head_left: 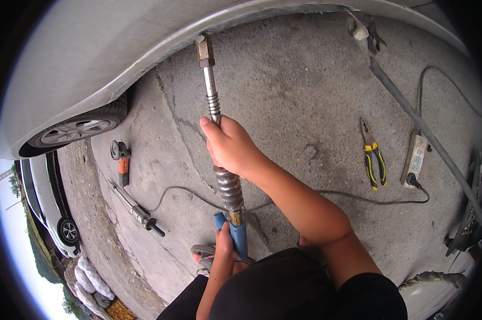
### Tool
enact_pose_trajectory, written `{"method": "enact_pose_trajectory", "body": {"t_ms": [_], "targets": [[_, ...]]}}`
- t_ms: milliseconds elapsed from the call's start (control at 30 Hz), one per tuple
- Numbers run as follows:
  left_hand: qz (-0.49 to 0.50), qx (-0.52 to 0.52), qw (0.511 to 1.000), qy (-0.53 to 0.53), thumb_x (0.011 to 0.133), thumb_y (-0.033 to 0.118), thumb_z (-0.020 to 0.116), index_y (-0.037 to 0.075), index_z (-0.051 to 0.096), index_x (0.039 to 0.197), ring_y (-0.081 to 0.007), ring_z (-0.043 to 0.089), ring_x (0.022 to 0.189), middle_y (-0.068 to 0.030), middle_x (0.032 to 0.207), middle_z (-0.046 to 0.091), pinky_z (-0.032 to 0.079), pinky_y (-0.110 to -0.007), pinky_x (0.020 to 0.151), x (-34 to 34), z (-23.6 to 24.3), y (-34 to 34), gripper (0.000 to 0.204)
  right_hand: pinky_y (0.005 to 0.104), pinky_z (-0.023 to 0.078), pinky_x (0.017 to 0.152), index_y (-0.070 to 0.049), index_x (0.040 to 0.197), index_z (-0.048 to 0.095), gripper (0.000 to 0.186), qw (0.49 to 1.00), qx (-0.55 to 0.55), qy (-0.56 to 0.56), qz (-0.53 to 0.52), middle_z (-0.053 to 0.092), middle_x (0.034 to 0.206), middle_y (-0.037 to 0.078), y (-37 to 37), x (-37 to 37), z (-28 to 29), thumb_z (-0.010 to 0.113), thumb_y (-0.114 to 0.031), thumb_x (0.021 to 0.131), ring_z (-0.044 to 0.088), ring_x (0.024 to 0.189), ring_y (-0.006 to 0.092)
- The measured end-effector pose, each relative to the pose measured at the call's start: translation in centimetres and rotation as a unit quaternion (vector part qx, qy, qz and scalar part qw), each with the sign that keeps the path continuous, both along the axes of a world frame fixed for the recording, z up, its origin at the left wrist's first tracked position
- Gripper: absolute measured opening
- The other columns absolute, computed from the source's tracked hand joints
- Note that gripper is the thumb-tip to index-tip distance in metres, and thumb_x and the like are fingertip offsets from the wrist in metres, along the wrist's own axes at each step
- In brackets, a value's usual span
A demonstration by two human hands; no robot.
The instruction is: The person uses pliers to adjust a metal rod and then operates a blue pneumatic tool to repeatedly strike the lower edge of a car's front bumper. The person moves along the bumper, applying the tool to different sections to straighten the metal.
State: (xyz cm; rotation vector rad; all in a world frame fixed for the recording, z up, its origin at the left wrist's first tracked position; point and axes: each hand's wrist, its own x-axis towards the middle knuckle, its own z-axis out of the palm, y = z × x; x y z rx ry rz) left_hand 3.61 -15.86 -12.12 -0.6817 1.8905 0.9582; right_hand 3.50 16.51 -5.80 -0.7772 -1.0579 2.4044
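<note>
Both my hands hold a long steel slide hammer [230, 189]. It has a coil spring near its upper end, a ribbed metal sleeve in the middle and a blue handle at the bottom. My right hand [231, 144] is closed round the shaft between spring and sleeve. Lower down, my left hand [225, 245] is wrapped on the blue handle, its fingers partly hidden. The tool's hexagonal tip points away from me, close to the lower edge of a silver car body [107, 53]. Whether the tip touches the car, I cannot tell.
On the concrete at left lie an orange angle grinder [123, 164] and a smaller spring-fitted rod tool [137, 214]. To the right are yellow-black pliers [373, 154], a power strip [415, 160] with a cable running across the floor, and a long grey bar [428, 133] reaching the car.
</note>
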Motion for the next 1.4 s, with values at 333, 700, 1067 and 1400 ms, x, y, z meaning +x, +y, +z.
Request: {"method": "enact_pose_trajectory", "body": {"t_ms": [333, 700, 1067, 1400], "targets": [[0.046, 0.062, 0.996, -0.052, 0.095, 0.055, 0.048, 0.014, 0.065, 0.105, -0.0186, 0.06, 0.071, -0.0033, 0.081, 0.065, 0.049, -0.033, 0.066, 0.4, 3.0, 4.0, 0.046, 0.0301, 0.05, 0.055, -0.004, 0.08, 0.057, 0.023, 0.994, 0.022, -0.017, 0.106, 0.063, 0.064, 0.007, -1.3, 1.1, -0.6, 0.068, -0.021, 0.09, 0.061, 0.055, 0.0149], [0.038, 0.012, 0.999, -0.024, 0.09, 0.05, 0.055, 0.01, 0.063, 0.103, -0.0216, 0.062, 0.077, -0.0079, 0.086, 0.066, 0.05, -0.036, 0.071, 1.0, -0.1, 0.8, 0.043, 0.0274, 0.047, 0.05, -0.005, 0.08, 0.053, 0.022, 0.997, 0.04, -0.023, 0.056, 0.06, 0.06, 0.003, -2.5, 1.8, -0.8, 0.069, -0.019, 0.089, 0.059, 0.051, 0.0114], [0.053, 0.008, 0.999, 0.0, 0.085, 0.038, 0.068, -0.004, 0.049, 0.117, -0.0238, 0.062, 0.091, -0.0161, 0.104, 0.058, 0.053, -0.04, 0.077, 1.1, 0.7, 1.1, 0.056, 0.0243, 0.019, 0.037, -0.019, 0.061, 0.026, 0.063, 0.901, -0.314, 0.234, 0.185, 0.022, 0.048, -0.009, 2.5, 0.9, -1.2, 0.035, -0.073, 0.094, 0.018, 0.039, 0.0052], [-0.018, -0.041, 0.999, -0.023, 0.082, 0.042, 0.071, -0.009, 0.038, 0.13, -0.0285, 0.06, 0.095, -0.0219, 0.112, 0.055, 0.052, -0.041, 0.083, 2.6, -0.2, -1.6, 0.078, 0.0249, 0.036, 0.044, -0.013, 0.076, 0.036, 0.04, 0.99, -0.139, -0.016, -0.034, 0.037, 0.059, -0.004, -2.0, 5.3, -0.2, 0.046, -0.04, 0.104, 0.035, 0.046, 0.0066]]}}
